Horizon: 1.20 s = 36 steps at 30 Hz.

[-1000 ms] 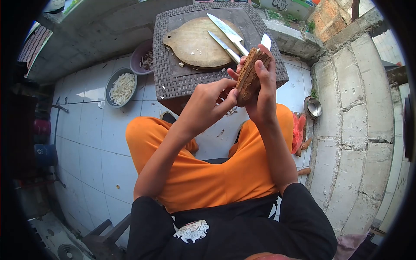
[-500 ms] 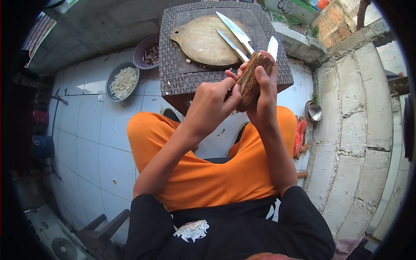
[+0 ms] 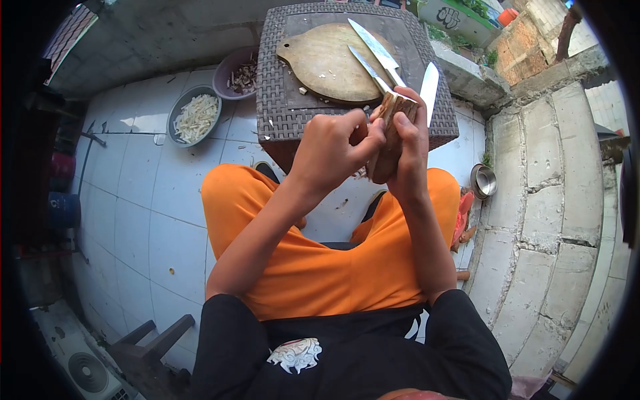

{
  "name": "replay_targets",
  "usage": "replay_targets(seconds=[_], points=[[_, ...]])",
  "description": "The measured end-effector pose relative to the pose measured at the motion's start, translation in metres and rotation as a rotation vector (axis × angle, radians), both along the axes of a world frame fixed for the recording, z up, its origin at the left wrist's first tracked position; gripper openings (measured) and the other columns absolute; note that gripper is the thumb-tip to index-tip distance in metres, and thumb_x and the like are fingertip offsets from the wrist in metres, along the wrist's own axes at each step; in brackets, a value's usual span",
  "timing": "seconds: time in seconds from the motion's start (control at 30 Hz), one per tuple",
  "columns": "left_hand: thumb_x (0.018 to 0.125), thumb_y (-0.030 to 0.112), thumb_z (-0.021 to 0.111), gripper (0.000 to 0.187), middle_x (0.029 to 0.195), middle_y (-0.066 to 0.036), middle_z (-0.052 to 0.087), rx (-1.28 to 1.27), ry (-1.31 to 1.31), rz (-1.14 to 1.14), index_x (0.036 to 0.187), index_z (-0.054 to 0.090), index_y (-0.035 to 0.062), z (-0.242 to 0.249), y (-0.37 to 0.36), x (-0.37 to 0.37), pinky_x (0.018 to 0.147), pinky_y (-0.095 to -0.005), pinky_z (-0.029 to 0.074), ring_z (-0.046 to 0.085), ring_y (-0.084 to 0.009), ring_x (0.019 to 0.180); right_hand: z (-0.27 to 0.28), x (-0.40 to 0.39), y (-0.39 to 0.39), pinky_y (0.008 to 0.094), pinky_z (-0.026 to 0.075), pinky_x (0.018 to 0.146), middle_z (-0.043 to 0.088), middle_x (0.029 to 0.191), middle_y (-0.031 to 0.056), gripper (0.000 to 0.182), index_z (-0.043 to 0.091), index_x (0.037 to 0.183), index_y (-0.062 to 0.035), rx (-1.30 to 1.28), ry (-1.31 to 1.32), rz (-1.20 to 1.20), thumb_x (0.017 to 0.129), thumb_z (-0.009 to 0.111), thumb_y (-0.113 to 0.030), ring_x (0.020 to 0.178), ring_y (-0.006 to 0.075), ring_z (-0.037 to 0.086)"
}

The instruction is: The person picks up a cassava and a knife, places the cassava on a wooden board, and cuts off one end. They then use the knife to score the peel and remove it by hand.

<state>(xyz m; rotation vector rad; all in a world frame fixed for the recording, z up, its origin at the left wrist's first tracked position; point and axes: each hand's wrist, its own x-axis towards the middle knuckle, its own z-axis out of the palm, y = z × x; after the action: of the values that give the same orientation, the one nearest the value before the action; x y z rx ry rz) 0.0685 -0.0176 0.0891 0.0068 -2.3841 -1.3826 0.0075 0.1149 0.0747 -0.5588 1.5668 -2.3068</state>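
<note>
A thick piece of cassava root (image 3: 388, 148) with rough brown bark and a pale cut top end stands tilted between my hands, over the near table edge. My right hand (image 3: 412, 150) is closed round its right side, thumb along the bark. From behind that hand a broad knife blade (image 3: 430, 93) points up; its handle is hidden, and I cannot tell whether the hand holds it. My left hand (image 3: 333, 148) is curled in a pinch, thumb tip against the root's left edge. Two knives, a larger one (image 3: 372, 41) and a smaller one (image 3: 365, 65), lie across the round wooden cutting board (image 3: 327, 63).
The board rests on a brown woven table (image 3: 273, 110). On the tiled floor to the left are a grey bowl (image 3: 175, 131) of pale cut strips and a purple basin (image 3: 220, 80) of brown scraps. Metal bowls (image 3: 484, 180) and a red bag (image 3: 461, 217) lie right, beside a block wall (image 3: 533, 207).
My left thumb has shifted up and right along the root, and the fingers have curled more. The root's cut end now faces me more. The whole view has shifted slightly.
</note>
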Motion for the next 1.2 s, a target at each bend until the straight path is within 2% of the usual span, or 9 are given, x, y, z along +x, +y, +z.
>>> replay_targets(seconds=[0.1,0.17,0.63,0.7,0.8,0.87,1.1,1.13,1.2], points=[[0.096,0.022,0.057,0.028,0.057,-0.013,0.057,-0.116,0.060,0.069,0.080,0.056,-0.0020,0.003,-0.003,-0.001,0.051,-0.0367,0.046,0.061,-0.0238,0.050,-0.002,0.001,0.000,0.0304,0.053,0.080,0.056,0.105,0.0110,0.048,0.041,0.135,-0.0081,0.064,0.072,-0.017,0.091,0.049,-0.026,0.091,0.0171,0.061],[0.094,0.020,0.055,0.026,0.066,-0.018,0.061,-0.205,0.175,0.030,0.079,0.052,-0.0011,0.003,-0.003,-0.002,0.058,-0.0464,0.049,0.063,-0.0376,0.062,-0.001,0.007,-0.001,0.0284,0.052,0.079,0.055,0.104,0.0087,0.046,0.043,0.133,-0.0081,0.109,0.109,-0.010,0.090,0.048,-0.023,0.091,0.0150,0.060],[0.100,0.018,0.048,0.024,0.067,-0.023,0.060,-0.112,0.039,0.104,0.090,0.053,-0.0029,-0.002,0.000,0.000,0.059,-0.0460,0.047,0.063,-0.0420,0.065,0.002,0.010,-0.001,0.0302,0.048,0.085,0.052,0.111,0.0101,0.040,0.044,0.130,-0.0073,0.215,0.216,-0.047,0.093,0.054,-0.018,0.099,0.0155,0.054],[0.101,0.019,0.047,0.023,0.068,-0.024,0.060,-0.112,-0.031,0.115,0.093,0.053,-0.0027,-0.002,0.001,0.001,0.060,-0.0469,0.047,0.063,-0.0432,0.067,-0.002,0.005,-0.001,0.0289,0.049,0.084,0.052,0.112,0.0105,0.039,0.044,0.129,-0.0073,0.123,0.064,-0.048,0.093,0.054,-0.017,0.099,0.0149,0.055],[0.102,0.020,0.044,0.024,0.069,-0.025,0.061,-0.048,-0.153,-0.007,0.098,0.052,-0.0029,-0.016,0.008,0.000,0.061,-0.0483,0.048,0.063,-0.0439,0.067,-0.003,-0.004,0.000,0.0289,0.051,0.083,0.054,0.110,0.0108,0.039,0.044,0.129,-0.0077,0.033,0.001,-0.075,0.093,0.054,-0.016,0.097,0.0152,0.057],[0.102,0.020,0.042,0.025,0.067,-0.024,0.060,-0.021,-0.010,-0.150,0.098,0.051,-0.0027,-0.027,0.015,-0.002,0.062,-0.0488,0.049,0.063,-0.0435,0.067,0.001,-0.006,0.002,0.0313,0.053,0.084,0.057,0.107,0.0117,0.039,0.043,0.130,-0.0076,-0.006,-0.054,-0.083,0.093,0.053,-0.015,0.097,0.0176,0.060],[0.101,0.014,0.039,0.026,0.060,-0.015,0.060,0.026,0.013,-0.120,0.096,0.056,-0.0052,-0.023,0.023,0.000,0.055,-0.0370,0.052,0.065,-0.0270,0.053,0.000,-0.007,0.002,0.0354,0.052,0.091,0.062,0.106,0.0170,0.039,0.040,0.132,-0.0054,-0.123,-0.002,-0.056,0.095,0.050,-0.015,0.100,0.0227,0.064],[0.101,0.014,0.039,0.026,0.060,-0.015,0.060,0.027,0.010,-0.121,0.096,0.056,-0.0052,-0.022,0.024,0.001,0.055,-0.0370,0.052,0.065,-0.0270,0.053,0.002,-0.006,0.003,0.0415,0.050,0.098,0.062,0.107,0.0173,0.038,0.041,0.131,-0.0052,-0.100,0.003,-0.051,0.095,0.047,-0.015,0.104,0.0264,0.064],[0.098,0.015,0.046,0.025,0.061,-0.025,0.058,0.126,-0.018,-0.111,0.083,0.053,-0.0032,-0.018,0.027,0.003,0.058,-0.0505,0.048,0.061,-0.0436,0.059,0.004,-0.005,0.004,0.0476,0.047,0.105,0.061,0.107,0.0177,0.037,0.041,0.130,-0.0050,-0.079,0.006,-0.045,0.095,0.045,-0.015,0.108,0.0302,0.063]])
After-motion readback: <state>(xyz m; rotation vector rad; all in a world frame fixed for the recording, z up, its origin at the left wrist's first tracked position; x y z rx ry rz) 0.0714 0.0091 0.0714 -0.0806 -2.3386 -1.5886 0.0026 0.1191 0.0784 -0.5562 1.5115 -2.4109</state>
